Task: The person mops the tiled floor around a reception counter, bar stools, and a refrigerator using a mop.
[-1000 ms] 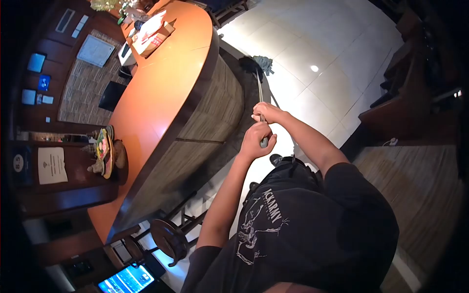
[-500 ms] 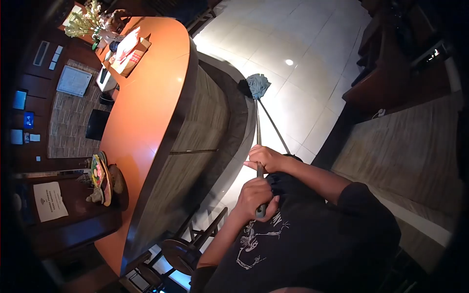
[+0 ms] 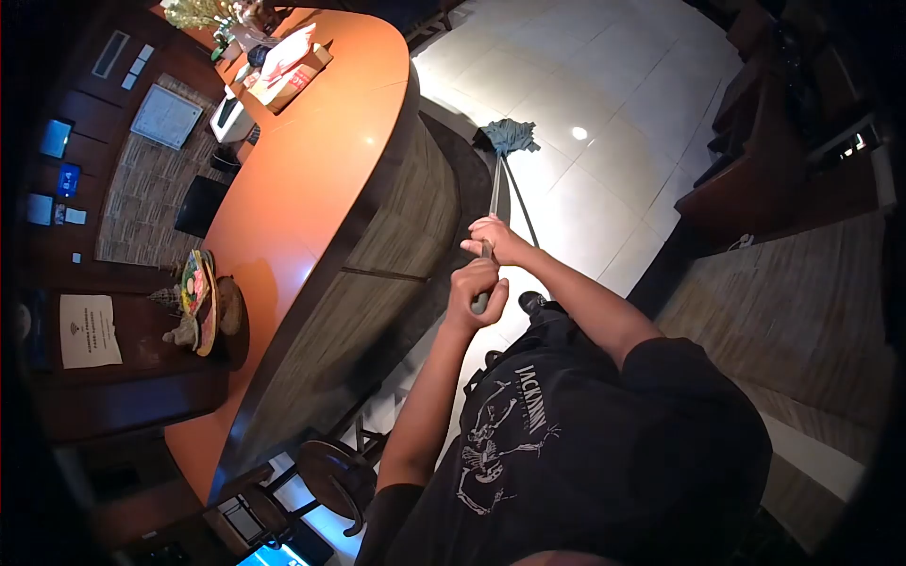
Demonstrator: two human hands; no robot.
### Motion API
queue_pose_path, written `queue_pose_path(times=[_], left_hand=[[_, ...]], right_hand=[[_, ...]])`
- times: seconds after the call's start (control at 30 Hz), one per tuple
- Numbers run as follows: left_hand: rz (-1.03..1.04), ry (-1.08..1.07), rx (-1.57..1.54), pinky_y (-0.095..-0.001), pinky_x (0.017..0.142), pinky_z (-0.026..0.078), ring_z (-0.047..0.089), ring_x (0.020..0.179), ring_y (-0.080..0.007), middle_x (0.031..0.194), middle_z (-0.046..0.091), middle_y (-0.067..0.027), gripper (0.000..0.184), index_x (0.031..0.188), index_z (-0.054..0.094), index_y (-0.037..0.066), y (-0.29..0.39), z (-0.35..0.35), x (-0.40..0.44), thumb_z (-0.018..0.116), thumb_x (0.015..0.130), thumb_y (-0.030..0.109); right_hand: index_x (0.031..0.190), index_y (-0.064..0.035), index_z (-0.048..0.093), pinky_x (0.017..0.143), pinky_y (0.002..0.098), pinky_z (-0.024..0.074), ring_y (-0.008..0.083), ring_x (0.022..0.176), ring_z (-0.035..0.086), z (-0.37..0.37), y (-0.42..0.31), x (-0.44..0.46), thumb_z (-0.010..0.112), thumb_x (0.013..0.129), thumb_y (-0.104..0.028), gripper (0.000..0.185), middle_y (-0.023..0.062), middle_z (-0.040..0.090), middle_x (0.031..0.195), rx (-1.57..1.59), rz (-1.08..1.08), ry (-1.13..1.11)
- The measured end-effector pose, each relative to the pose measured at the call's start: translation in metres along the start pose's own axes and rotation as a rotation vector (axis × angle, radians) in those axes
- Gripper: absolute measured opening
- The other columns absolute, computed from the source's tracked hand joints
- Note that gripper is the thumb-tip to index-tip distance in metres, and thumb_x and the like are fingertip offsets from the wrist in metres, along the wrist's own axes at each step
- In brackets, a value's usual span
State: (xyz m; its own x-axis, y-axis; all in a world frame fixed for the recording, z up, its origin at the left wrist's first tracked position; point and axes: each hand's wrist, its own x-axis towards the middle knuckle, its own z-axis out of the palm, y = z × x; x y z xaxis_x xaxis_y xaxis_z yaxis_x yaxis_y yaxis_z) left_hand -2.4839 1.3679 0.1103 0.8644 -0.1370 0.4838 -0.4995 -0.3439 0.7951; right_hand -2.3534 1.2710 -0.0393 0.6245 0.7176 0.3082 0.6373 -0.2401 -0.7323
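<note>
My left hand (image 3: 475,291) is wrapped round the grey end of a mop handle (image 3: 495,193), with the handle's tip showing below the fist. A little further along the same handle, my right hand (image 3: 494,240) grips it too. The handle runs forward to a blue-grey mop head (image 3: 509,137), which lies on the pale tiled floor beside the dark base of the counter. A dark shadow line slants over the tiles from the mop head.
A curved orange-topped counter (image 3: 311,170) stands at the left, bearing a cardboard box (image 3: 291,80), flowers (image 3: 203,13) and a colourful ornament (image 3: 196,292). A round stool (image 3: 332,476) is at the lower left. Dark wooden furniture (image 3: 755,174) stands at the right.
Since half a second ago both hands have moved forward, away from my body, with the handle. The mop head now looks more spread out. The view has shifted too.
</note>
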Motion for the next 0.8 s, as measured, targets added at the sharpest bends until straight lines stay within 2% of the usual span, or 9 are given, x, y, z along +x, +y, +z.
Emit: queue_pose_path(times=[0.1,0.3,0.47,0.5,0.53,0.57,0.63,0.67,0.8], left_hand=[[-0.048,-0.003,0.029,-0.0365,0.055,0.04,0.05,0.054,-0.0299,0.059,0.047,-0.0139,0.018,0.059,0.046,-0.001,0.052,-0.025,-0.015,0.06,0.07,-0.006],[-0.013,-0.056,-0.021,-0.0382,0.05,0.038,0.047,0.048,-0.029,0.054,0.043,-0.0105,0.027,0.054,0.042,0.006,0.093,-0.014,-0.07,0.065,0.066,-0.002],[0.116,0.116,0.034,-0.0395,0.048,0.04,0.048,0.049,-0.0313,0.056,0.046,-0.0108,0.023,0.057,0.043,0.006,0.049,-0.009,-0.067,0.065,0.063,0.0],[0.117,0.114,0.08,-0.0407,0.049,0.04,0.05,0.052,-0.0325,0.058,0.048,-0.0116,0.022,0.058,0.044,0.005,0.032,-0.01,-0.063,0.066,0.063,0.002],[0.091,0.124,0.108,-0.0414,0.05,0.04,0.051,0.054,-0.0332,0.06,0.049,-0.0124,0.022,0.058,0.045,0.005,0.026,-0.016,-0.049,0.066,0.064,0.003],[0.04,0.103,0.139,-0.0384,0.056,0.047,0.058,0.059,-0.0331,0.064,0.054,-0.0145,0.018,0.061,0.049,0.002,0.013,-0.02,-0.042,0.065,0.069,0.005],[0.011,0.1,0.107,-0.0376,0.059,0.046,0.057,0.06,-0.0314,0.064,0.054,-0.0141,0.019,0.063,0.049,0.001,-0.013,-0.023,-0.027,0.066,0.071,0.002],[-0.018,0.075,0.092,-0.0377,0.059,0.045,0.055,0.06,-0.031,0.063,0.052,-0.0141,0.019,0.064,0.048,0.001,-0.02,-0.024,-0.024,0.066,0.071,0.002],[-0.052,0.049,0.103,-0.038,0.055,0.038,0.05,0.057,-0.0289,0.062,0.046,-0.0139,0.022,0.064,0.046,0.001,-0.016,-0.027,-0.036,0.067,0.072,0.002]], right_hand=[[0.066,-0.0049,0.058,0.105,0.0613,0.0324,0.0323,0.093,0.06,-0.012,-0.065,-0.006,0.055,0.098,-0.045,0.051,0.0125,0.058,0.08,0.144,-0.003,-0.122],[0.078,-0.0059,0.064,0.113,0.0675,0.0251,0.0339,0.102,0.059,0.003,-0.111,-0.054,0.05,0.101,-0.042,0.045,0.0119,0.059,0.082,0.113,-0.032,-0.479],[0.072,-0.0052,0.059,0.112,0.0631,0.0296,0.0303,0.083,0.062,0.015,-0.079,-0.024,0.053,0.101,-0.029,0.038,0.0102,0.058,0.073,0.11,-0.174,-0.368],[0.068,-0.0044,0.055,0.111,0.0598,0.0334,0.0313,0.073,0.06,0.014,-0.07,-0.012,0.055,0.1,-0.024,0.037,0.0102,0.056,0.068,0.167,-0.225,-0.262],[0.065,-0.0038,0.052,0.106,0.055,0.0391,0.0324,0.068,0.056,0.018,-0.061,0.0,0.058,0.098,-0.022,0.038,0.011,0.052,0.066,0.162,-0.218,-0.172],[0.062,-0.0032,0.049,0.101,0.0501,0.0449,0.0334,0.062,0.052,0.021,-0.05,0.012,0.061,0.097,-0.021,0.041,0.0118,0.048,0.063,0.155,-0.21,-0.08],[0.063,-0.0015,0.048,0.085,0.0468,0.0491,0.0347,0.066,0.052,0.017,-0.032,0.036,0.062,0.095,-0.02,0.04,0.0147,0.049,0.065,0.043,-0.158,-0.116],[0.063,-0.0007,0.051,0.075,0.0473,0.0461,0.0362,0.072,0.055,0.009,-0.03,0.042,0.062,0.095,-0.024,0.041,0.0161,0.052,0.067,0.028,-0.119,-0.148],[0.066,0.0015,0.065,0.074,0.0509,0.0483,0.0447,0.078,0.062,0.016,-0.02,0.046,0.063,0.089,-0.045,0.052,0.0241,0.064,0.074,-0.182,-0.204,-0.32]])
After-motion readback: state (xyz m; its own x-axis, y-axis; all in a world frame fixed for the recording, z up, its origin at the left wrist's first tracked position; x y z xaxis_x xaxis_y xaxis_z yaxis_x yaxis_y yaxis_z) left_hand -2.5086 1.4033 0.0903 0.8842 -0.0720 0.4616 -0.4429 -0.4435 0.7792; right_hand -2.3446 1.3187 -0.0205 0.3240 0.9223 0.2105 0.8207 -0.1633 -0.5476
